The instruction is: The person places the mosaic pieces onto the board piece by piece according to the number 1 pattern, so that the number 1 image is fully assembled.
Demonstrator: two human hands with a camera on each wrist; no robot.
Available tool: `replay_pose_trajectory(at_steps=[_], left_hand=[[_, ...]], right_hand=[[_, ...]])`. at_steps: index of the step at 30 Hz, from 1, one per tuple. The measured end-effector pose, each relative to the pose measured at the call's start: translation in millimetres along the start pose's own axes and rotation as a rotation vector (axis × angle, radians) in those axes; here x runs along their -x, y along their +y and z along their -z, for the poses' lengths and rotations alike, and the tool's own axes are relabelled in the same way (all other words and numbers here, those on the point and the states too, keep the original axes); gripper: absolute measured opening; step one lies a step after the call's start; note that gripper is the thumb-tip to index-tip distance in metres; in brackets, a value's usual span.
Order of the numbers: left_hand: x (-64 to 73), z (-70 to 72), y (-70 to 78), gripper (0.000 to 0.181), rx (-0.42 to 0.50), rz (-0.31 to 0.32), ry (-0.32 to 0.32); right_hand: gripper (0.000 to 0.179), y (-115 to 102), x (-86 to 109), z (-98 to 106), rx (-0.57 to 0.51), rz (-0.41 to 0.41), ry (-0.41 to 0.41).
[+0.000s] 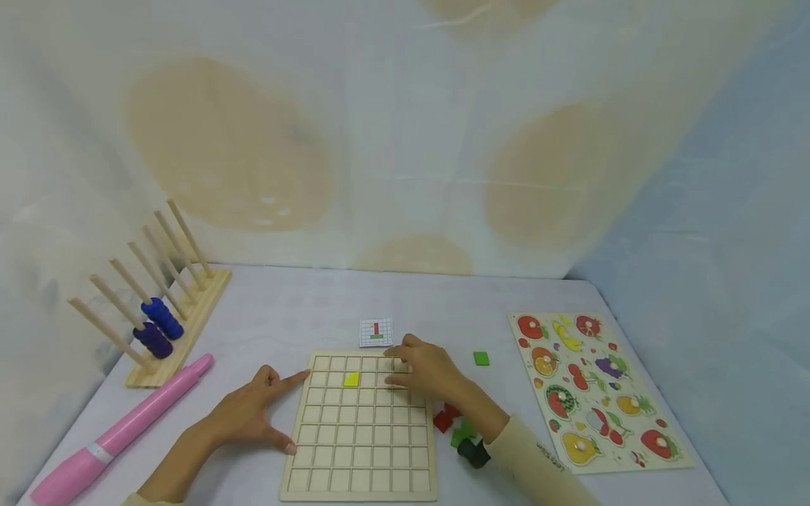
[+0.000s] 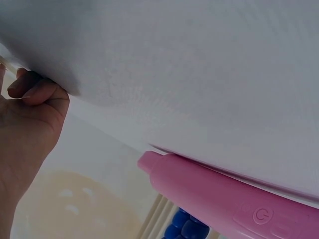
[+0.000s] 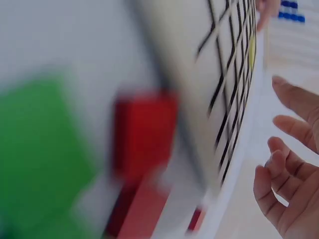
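Observation:
A wooden grid board (image 1: 362, 436) lies on the white table, with a small yellow piece (image 1: 351, 379) in one of its upper squares. My left hand (image 1: 243, 414) rests at the board's left edge, thumb and index finger spread along the rim and the other fingers folded in. Over the upper right squares, my right hand (image 1: 425, 369) reaches leftward with fingers apart; in the right wrist view nothing shows between its fingers (image 3: 294, 99). Above the board's top edge lies a small pattern card (image 1: 376, 332) showing a coloured figure on a grid.
Red pieces (image 1: 443, 421) and green pieces (image 1: 457, 438) lie right of the board, partly under my right forearm; one green square (image 1: 481, 358) lies apart. A fruit puzzle (image 1: 610, 422) is at the right. On the left are a pink wand-like device (image 1: 136, 422) and a peg rack (image 1: 190, 330) with blue beads.

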State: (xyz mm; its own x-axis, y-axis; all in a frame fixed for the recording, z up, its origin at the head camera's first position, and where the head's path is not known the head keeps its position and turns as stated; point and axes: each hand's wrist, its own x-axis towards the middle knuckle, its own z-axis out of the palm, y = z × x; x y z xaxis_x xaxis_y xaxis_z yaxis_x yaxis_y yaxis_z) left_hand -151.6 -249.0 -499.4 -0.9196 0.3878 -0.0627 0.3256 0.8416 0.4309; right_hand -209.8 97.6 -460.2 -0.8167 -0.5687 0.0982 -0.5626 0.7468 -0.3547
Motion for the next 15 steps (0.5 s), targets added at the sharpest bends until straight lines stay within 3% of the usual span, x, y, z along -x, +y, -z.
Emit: replay_pose_trajectory(at_steps=[8, 15], left_hand=[[0.2, 0.0, -1.5, 0.119, 0.006, 0.008, -0.006], [0.3, -1.6, -2.1, 0.119, -0.007, 0.006, -0.002]], right_hand=[[0.061, 55, 20.3, 12, -0.314, -0.193, -0.019], [0.065, 82, 29.1, 15, -0.33, -0.271, -0.004]])
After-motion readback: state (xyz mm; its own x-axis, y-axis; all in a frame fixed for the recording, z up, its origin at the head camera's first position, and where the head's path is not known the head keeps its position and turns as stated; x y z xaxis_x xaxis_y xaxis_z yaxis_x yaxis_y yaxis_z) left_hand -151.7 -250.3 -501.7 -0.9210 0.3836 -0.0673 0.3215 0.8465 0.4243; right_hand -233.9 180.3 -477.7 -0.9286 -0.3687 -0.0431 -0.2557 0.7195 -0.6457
